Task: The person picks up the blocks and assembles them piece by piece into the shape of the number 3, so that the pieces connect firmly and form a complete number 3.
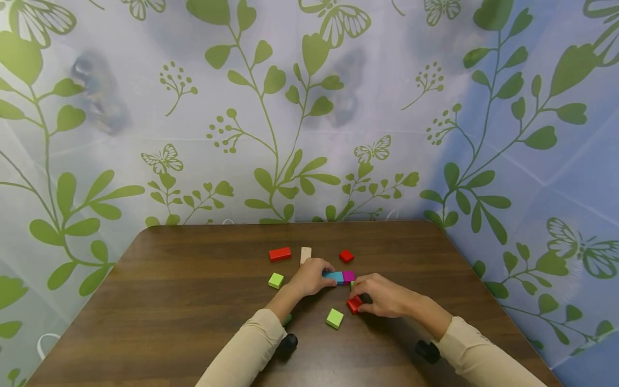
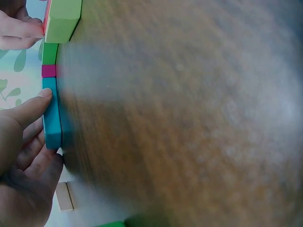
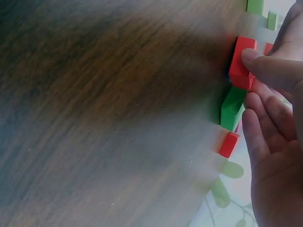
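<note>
A blue block (image 1: 335, 277) lies on the table with my left hand (image 1: 311, 277) gripping its left part, thumb on the near side. Against its right end sits a small magenta block (image 1: 348, 276), followed by a green block (image 2: 49, 53) that my right hand mostly hides in the head view. Between the thumb and fingers of my right hand (image 1: 382, 295) is a red block (image 1: 354, 304), held just in front of the green one. The right wrist view shows that red block (image 3: 243, 61) close to the green block (image 3: 233, 108); whether they touch I cannot tell.
Behind the hands lie a long red block (image 1: 280, 254), a plain wooden block (image 1: 306, 254) and a small red block (image 1: 346, 256). One light green block (image 1: 276, 280) is left of my left hand, another light green block (image 1: 335, 318) between the forearms. A patterned curtain (image 1: 290, 107) borders the table's far edge.
</note>
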{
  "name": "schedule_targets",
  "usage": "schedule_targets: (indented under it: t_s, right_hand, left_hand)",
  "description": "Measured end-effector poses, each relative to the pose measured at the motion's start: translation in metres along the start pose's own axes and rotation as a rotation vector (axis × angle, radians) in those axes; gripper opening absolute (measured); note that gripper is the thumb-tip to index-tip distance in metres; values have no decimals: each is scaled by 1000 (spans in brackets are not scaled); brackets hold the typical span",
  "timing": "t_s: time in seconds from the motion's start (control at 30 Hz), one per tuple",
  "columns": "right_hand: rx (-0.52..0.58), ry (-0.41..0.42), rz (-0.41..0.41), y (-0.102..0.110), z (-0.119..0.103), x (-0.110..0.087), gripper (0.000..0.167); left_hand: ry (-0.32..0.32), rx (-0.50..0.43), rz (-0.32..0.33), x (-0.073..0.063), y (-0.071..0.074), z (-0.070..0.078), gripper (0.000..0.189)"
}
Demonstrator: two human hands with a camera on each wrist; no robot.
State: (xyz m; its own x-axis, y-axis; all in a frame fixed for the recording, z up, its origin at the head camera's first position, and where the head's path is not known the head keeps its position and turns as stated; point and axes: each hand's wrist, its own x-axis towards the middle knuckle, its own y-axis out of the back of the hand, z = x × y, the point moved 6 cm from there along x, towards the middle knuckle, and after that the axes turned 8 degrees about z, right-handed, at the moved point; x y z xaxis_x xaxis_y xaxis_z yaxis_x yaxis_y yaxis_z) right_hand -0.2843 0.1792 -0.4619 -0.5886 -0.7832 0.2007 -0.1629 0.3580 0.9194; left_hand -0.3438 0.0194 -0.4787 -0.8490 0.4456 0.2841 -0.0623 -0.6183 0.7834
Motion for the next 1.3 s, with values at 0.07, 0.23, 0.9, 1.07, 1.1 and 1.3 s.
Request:
schedule_targets:
  t_s: [0.07, 0.23, 0.9, 1.07, 1.1, 1.3]
  right_hand:
    - [3, -3, 1, 0, 1, 0, 22]
    - [11, -33, -10, 0, 2, 1, 22]
    - [-17, -53, -9, -2, 7, -1, 21]
    - [-26, -57, -13, -2, 8, -2, 21]
    - [-26, -58, -14, -2, 8, -2, 21]
    - [-32, -56, -14, 0, 7, -1, 22]
  left_hand:
    - [-2, 0, 1, 0, 0, 0, 24]
    - [-3, 0, 5, 0, 0, 0, 24]
    - [0, -11, -3, -1, 0, 2, 24]
    - [3, -18, -4, -1, 0, 3, 23]
    - [3, -18, -4, -1, 0, 3, 23]
    - [2, -4, -3, 0, 0, 3, 23]
